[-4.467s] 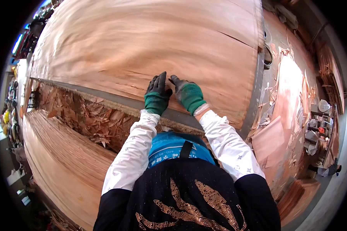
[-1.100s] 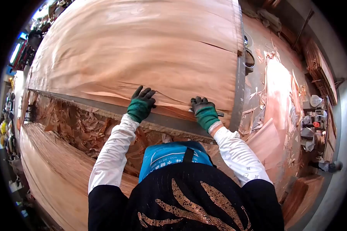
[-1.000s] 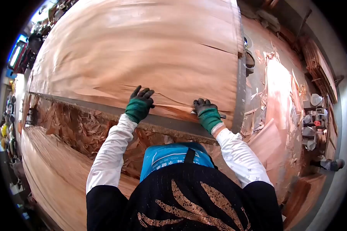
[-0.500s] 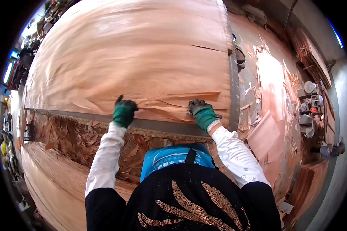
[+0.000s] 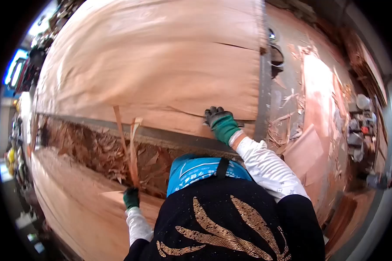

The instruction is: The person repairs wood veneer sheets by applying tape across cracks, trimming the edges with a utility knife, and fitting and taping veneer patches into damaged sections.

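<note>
A large thin sheet of wood veneer (image 5: 152, 74) covers the worktable, with a dark split near its front right edge. My right hand (image 5: 222, 124), in a green and black glove, rests on that edge with its fingers curled. Under the palm pokes a thin tool, shiny at one end and dark at the other, like a knife; most of it is hidden. Down at the left, my left hand (image 5: 131, 198), gloved alike, is closed around torn veneer strips (image 5: 134, 161). They stand up from the fist above the gap in front of the table.
Scraps of veneer (image 5: 96, 150) fill the gap between the table and a stack of veneer (image 5: 69, 195) at the lower left. Further sheets (image 5: 307, 152) and scraps lie on the floor at right. A grey edge (image 5: 264, 100) borders the table.
My left hand has moved from the sheet's front edge down and back to the left, carrying torn strips away. The folded flaps at that edge are gone. My right hand has shifted slightly left.
</note>
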A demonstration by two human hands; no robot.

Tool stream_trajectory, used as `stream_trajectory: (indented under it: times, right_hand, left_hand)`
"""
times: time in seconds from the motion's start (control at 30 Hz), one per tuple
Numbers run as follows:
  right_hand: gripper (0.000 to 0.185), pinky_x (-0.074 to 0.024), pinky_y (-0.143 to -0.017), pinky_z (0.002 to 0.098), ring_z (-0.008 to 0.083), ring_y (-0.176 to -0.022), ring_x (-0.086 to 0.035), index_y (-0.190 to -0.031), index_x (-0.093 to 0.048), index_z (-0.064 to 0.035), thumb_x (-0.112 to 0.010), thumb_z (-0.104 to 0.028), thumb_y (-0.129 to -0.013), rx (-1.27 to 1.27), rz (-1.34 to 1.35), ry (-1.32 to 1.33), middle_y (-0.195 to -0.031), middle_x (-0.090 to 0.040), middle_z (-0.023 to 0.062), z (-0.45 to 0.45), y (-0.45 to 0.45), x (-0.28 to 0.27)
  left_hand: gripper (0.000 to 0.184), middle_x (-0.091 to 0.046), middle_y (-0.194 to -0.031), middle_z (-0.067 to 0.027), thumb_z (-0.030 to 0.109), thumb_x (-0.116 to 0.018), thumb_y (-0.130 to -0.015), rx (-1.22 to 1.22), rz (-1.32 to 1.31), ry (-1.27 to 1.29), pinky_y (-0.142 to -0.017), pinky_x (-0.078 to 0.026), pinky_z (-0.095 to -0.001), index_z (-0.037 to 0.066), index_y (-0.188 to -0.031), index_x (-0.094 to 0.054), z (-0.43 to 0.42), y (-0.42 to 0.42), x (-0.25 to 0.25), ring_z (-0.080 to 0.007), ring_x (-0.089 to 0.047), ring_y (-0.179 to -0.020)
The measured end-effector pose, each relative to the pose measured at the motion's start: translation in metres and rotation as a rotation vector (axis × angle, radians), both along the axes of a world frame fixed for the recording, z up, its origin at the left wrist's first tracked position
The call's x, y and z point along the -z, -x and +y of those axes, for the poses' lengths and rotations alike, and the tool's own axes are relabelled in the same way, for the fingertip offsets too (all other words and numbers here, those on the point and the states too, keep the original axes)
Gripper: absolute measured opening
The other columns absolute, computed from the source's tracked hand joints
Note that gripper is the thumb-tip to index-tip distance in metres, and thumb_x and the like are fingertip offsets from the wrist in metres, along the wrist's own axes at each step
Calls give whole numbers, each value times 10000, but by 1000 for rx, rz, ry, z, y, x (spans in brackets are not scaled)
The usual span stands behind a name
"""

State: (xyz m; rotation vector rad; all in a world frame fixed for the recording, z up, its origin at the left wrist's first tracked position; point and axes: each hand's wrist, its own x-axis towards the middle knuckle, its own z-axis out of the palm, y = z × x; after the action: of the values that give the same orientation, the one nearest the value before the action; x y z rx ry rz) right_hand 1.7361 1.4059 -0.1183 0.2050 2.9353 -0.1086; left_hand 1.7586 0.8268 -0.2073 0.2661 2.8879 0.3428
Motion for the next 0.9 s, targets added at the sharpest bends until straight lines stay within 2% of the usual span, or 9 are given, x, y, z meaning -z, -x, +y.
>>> stream_trajectory:
  times: [0.1, 0.2, 0.27, 0.33, 0.4, 0.5, 0.63, 0.7, 0.9]
  right_hand:
    - [331, -519, -781, 426, 295, -1034, -569, -1146, -563, -120, -548, -324, -885, -71, -59, 12, -1134, -571, 109, 8, 3, -5]
    - [360, -506, -850, 429, 342, -1054, -576, -1172, -559, -108, -607, -121, -815, -148, -143, 156, -1177, -557, 133, 27, 9, -26]
    - [459, -496, -882, 411, 357, -1057, -589, -1203, -574, -104, -570, 15, -759, -174, -221, 248, -1177, -573, 156, 40, 16, -44]
    - [448, -494, -880, 406, 352, -1047, -597, -1215, -582, -98, -563, 2, -779, -193, -155, 435, -1184, -586, 167, 55, 19, -38]
    - [447, -498, -858, 357, 291, -1009, -621, -1242, -584, -83, -524, 20, -811, -165, -83, 620, -1179, -615, 166, 75, 20, -15]
    - [479, -501, -856, 307, 233, -953, -629, -1247, -584, -86, -508, 35, -790, 60, 159, 1133, -1164, -621, 137, 109, 3, -21]
    - [447, -505, -758, 291, 146, -887, -625, -1273, -560, -98, -468, 43, -859, 484, 213, 1594, -1116, -623, 56, 188, -58, -75]
    - [393, -477, -644, 279, 126, -849, -636, -1270, -565, -158, -523, -67, -889, 649, 354, 1498, -1050, -631, 9, 241, -98, -74]
    - [332, -442, -609, 261, 111, -796, -640, -1204, -620, -126, -607, -195, -879, 1154, 449, 1190, -1045, -667, -16, 344, -199, 8]
  left_hand:
    - [235, -667, -734, -154, 254, -672, -808, -211, -76, -240, -651, -492, -395, 24, -854, -691, 52, -29, 4, -310, -633, -679]
    - [200, -653, -704, -60, 212, -711, -826, -437, -268, -344, -618, -481, -282, 24, -889, -689, 125, -49, -49, -114, -580, -642]
    - [199, -654, -708, -55, 213, -714, -825, -524, -279, -567, -618, -480, -285, 24, -879, -682, 124, -77, -23, -113, -576, -640]
    - [243, -645, -706, -60, 251, -732, -805, -616, -284, -742, -616, -479, -299, 21, -852, -667, 124, -102, 11, -135, -579, -643]
    - [208, -656, -745, -95, 241, -713, -793, -514, -445, -509, -645, -495, -344, 47, -850, -664, 130, -124, 14, -196, -614, -692]
    - [165, -663, -839, -166, 209, -653, -762, 307, -210, 273, -676, -515, -448, 109, -892, -662, 111, -195, 75, -327, -650, -801]
    - [186, -662, -847, -174, 214, -641, -772, 212, -503, 274, -664, -517, -454, 109, -925, -655, 140, -211, 80, -338, -651, -798]
    - [197, -661, -851, -178, 216, -635, -777, 203, -548, 298, -658, -518, -456, 110, -942, -651, 152, -197, 74, -343, -651, -796]
    - [230, -660, -864, -190, 223, -618, -793, 322, -523, 393, -639, -522, -465, 110, -991, -641, 176, -125, 27, -359, -651, -791]
